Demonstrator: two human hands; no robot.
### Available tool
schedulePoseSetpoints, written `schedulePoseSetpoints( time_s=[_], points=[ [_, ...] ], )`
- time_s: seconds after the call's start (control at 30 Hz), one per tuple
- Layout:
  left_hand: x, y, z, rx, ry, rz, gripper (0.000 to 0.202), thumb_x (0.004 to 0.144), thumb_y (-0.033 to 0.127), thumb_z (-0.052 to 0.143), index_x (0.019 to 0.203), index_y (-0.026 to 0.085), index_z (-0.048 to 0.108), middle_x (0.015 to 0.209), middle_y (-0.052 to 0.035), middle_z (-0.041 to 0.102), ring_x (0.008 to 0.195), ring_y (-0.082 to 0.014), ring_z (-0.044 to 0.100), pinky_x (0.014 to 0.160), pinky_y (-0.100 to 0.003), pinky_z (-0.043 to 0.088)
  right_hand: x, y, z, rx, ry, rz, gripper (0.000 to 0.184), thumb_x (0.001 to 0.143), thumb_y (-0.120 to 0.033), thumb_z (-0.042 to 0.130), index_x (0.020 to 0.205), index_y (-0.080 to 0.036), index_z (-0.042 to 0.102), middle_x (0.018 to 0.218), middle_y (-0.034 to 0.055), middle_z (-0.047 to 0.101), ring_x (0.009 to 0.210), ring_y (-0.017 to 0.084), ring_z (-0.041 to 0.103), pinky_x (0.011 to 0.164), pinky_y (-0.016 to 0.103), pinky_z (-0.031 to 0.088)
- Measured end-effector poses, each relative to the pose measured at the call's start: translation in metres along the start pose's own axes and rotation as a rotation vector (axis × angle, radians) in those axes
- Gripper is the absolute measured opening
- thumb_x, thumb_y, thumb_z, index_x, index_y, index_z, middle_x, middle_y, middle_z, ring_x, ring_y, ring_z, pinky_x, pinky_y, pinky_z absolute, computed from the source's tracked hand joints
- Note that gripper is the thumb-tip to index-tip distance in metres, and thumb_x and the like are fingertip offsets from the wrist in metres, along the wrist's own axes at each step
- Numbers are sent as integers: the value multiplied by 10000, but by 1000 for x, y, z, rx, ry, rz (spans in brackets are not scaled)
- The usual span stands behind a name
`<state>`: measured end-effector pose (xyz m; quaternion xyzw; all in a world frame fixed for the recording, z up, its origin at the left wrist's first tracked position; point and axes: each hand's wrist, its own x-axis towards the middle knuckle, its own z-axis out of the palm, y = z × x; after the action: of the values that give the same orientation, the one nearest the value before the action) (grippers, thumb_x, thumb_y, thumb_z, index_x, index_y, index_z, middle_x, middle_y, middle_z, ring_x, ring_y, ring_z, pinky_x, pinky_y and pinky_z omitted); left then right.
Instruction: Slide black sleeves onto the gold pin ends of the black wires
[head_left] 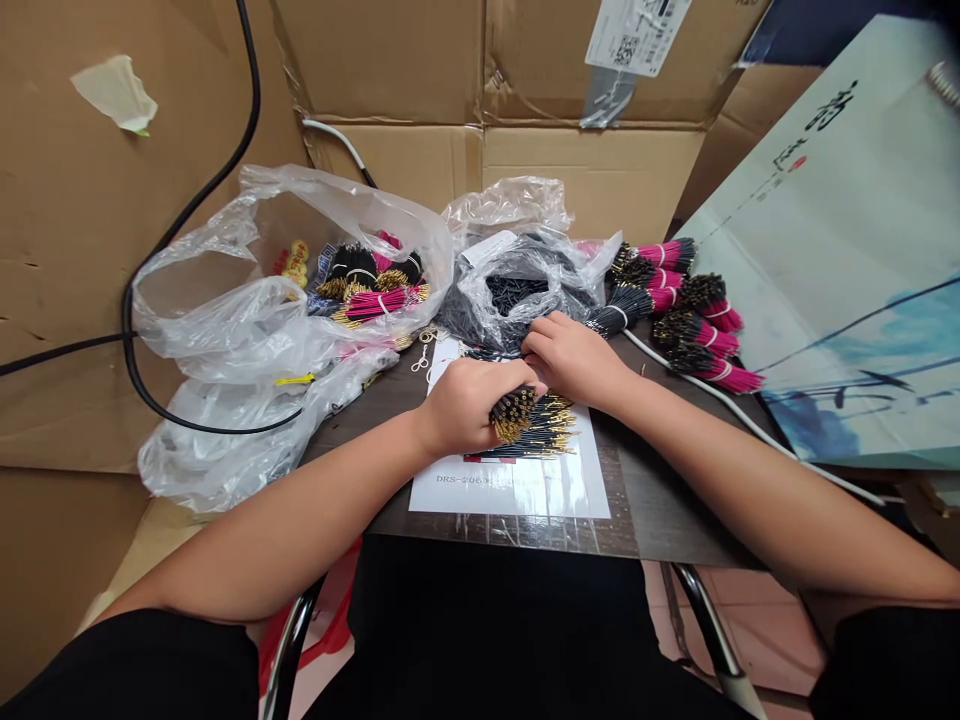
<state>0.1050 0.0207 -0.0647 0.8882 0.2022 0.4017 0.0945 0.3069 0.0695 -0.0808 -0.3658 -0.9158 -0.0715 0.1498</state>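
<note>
My left hand is closed round a bundle of thin black wires, with their gold tips facing me. My right hand is beside it, with its fingers curled in by the far side of the bundle. What lies inside those fingers is hidden. Under the bundle, more loose dark wires with gold ends are spread on a printed white sheet. Just beyond my hands, an open clear plastic bag holds many small black pieces. A tied dark bundle lies past my right hand.
At left, a large clear plastic bag holds tied pink and black bundles. Several more pink and black bundles lie at right, near a white cable and a pale painted paper bag. Cardboard walls the table.
</note>
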Motion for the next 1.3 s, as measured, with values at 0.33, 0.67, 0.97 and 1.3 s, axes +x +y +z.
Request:
schedulePoseSetpoints(
  time_s=[0.33,0.67,0.97,1.3],
  points=[
    [3,10,1,59,102,-30,183,875,323,562,873,141,584,739,4,645,601,-47,581,604,-153,437,-27,-19,-43,201,132,77,77,894,-150,440,891,-172,514,897,67,552,849,192,446,763,338,400],
    [0,13,10,106,-125,-36,223,872,367,524,875,153,586,667,12,612,586,-87,574,564,-207,396,-56,-53,-46,467,236,53,92,857,-120,492,922,-182,509,837,49,567,794,170,480,735,326,428],
    [-3,7,12,80,-198,-85,119,842,245,505,902,152,549,712,8,605,637,-90,578,584,-200,382,-59,-54,-47,566,339,195,123,849,-148,590,955,-193,633,878,17,673,813,129,596,790,296,484],
    [-2,6,14,59,-199,-137,105,823,214,515,913,165,538,775,16,628,686,-84,607,616,-195,400,-59,-54,-46,568,367,239,204,839,-118,594,1002,-212,674,931,17,697,853,135,628,819,312,510]
  ],
)
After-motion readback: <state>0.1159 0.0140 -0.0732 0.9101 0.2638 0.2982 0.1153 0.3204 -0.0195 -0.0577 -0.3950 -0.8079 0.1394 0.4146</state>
